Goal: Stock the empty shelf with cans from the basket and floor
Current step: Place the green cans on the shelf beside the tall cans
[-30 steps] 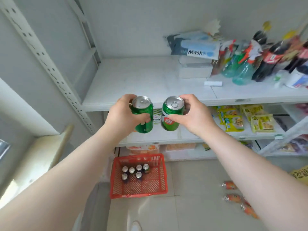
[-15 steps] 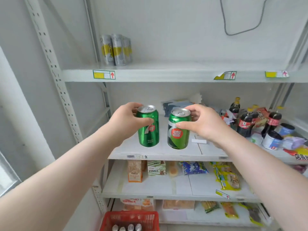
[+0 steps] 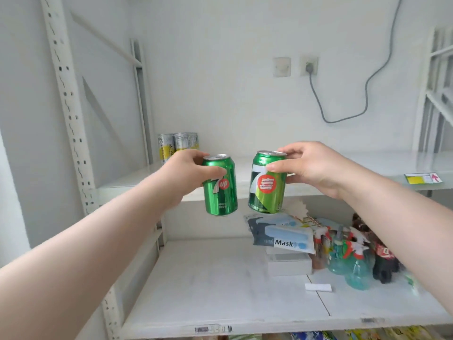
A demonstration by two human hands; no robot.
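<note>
I am holding two green cans in the air, one in each hand. The left can (image 3: 219, 185) is hanging upright from my left hand (image 3: 183, 174), whose fingers (image 3: 214, 171) are wrapping round its upper half. The right can (image 3: 267, 184) is tilting a little, its base leaning toward the other can, and my right hand (image 3: 311, 165) is pinching it near the rim between thumb and fingertips. The two are sitting close side by side without touching.

Both are hovering in front of the lip of the upper shelf (image 3: 355, 163) — tops showing just above its front edge, bases hanging below it — so neither is resting on anything yet. As I judge it, the shelf surface is lying ahead of the cans and above their bases, so each is needing a lift and a push forward with its long axis straight up; the right one is wanting levelling first. My left hand is nearer the silver and yellow cans (image 3: 177, 143) standing at the shelf's back left, and the bare stretch is running rightward from them toward a yellow price label (image 3: 421, 178).

Below, the lower shelf (image 3: 220, 285) is carrying a mask pack (image 3: 282, 238), spray bottles (image 3: 353, 263) and dark bottles at its right. A perforated post (image 3: 68, 106) is rising at left, and on the white wall behind a grey cord (image 3: 343, 119) is drooping from a socket (image 3: 309, 66).
</note>
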